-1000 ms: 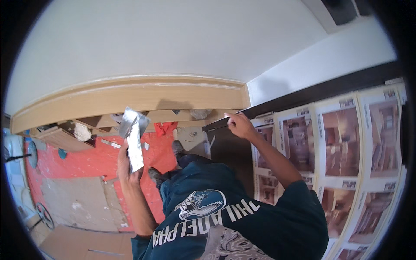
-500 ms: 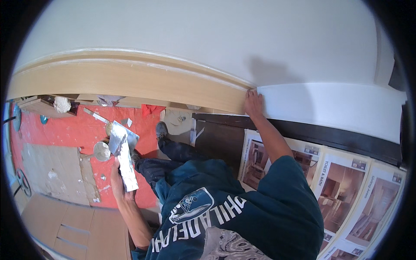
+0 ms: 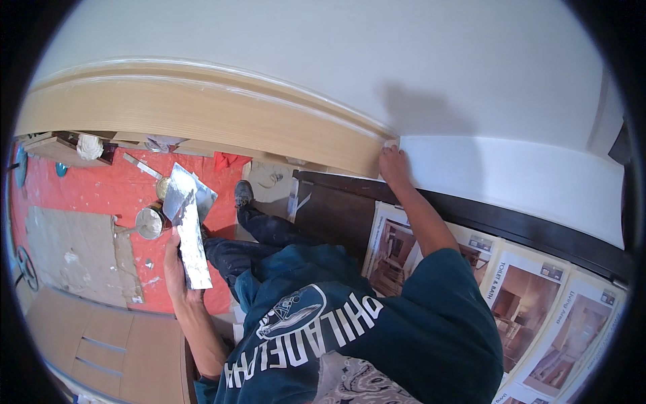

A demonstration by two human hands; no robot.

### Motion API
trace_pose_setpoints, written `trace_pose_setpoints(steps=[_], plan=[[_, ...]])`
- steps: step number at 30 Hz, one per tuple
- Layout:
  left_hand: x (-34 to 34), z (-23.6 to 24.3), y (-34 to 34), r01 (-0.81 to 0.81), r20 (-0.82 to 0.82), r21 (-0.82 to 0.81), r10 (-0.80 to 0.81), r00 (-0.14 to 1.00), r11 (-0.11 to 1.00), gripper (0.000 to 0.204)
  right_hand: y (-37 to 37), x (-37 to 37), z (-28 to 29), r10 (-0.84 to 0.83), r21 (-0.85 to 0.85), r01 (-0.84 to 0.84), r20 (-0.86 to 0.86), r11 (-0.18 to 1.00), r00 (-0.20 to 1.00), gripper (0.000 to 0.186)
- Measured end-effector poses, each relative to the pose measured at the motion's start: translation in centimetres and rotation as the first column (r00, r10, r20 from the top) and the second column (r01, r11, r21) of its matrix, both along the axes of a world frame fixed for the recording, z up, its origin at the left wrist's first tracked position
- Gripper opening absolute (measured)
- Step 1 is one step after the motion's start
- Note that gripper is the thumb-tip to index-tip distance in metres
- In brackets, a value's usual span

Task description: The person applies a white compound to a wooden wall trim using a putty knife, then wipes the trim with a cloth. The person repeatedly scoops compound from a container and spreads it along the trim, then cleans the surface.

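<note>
Between the left hand's fingers, clamped tight: two putty knives, blades smeared pale, pointing up and away from the palm, above the red floor. Up at the wall, right hand raised, fingertips pressed against the end of the light wooden trim, just below the white wall; whether pinching anything, cannot tell. Lower right, printed sheets with room photos beneath a dark band.

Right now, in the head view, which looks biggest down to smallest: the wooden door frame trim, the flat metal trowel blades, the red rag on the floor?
1. wooden door frame trim, by far the largest
2. flat metal trowel blades in the left hand
3. red rag

The rag lies farther away, so its true size is unsure.
</note>
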State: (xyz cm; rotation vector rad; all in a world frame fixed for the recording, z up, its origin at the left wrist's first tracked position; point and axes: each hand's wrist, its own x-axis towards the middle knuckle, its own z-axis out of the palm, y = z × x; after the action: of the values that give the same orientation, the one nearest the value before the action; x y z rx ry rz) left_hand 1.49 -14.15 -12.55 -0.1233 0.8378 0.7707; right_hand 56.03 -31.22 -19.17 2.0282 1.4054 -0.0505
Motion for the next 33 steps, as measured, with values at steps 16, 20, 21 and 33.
trace_pose_setpoints(steps=[16, 20, 21, 33], plan=[[-2.4, -0.7, -0.5, -0.017, -0.104, -0.008, 0.016, 0.994, 1.000, 0.030, 0.1, 1.2, -3.5, -0.037, -0.015, 0.039, 0.127, 0.999, 0.991, 0.029], [-0.7, -0.3, 0.2, -0.031, -0.059, -0.029, 0.029, 0.998, 0.999, 0.028, 0.9, 0.9, -0.9, -0.006, -0.048, 0.008, 0.049, 0.999, 0.999, 0.026], [-0.6, -0.3, 0.3, -0.037, -0.060, -0.033, 0.035, 0.998, 0.999, 0.028, 0.7, 1.3, -1.2, -0.019, -0.030, 0.020, 0.052, 0.999, 0.998, 0.024], [-4.2, -1.1, -1.3, -0.081, -0.046, 0.018, 0.082, 0.996, 0.997, 0.030, -0.6, 2.1, 0.5, 0.112, 0.038, -0.115, 0.064, 0.993, 0.992, 0.027]])
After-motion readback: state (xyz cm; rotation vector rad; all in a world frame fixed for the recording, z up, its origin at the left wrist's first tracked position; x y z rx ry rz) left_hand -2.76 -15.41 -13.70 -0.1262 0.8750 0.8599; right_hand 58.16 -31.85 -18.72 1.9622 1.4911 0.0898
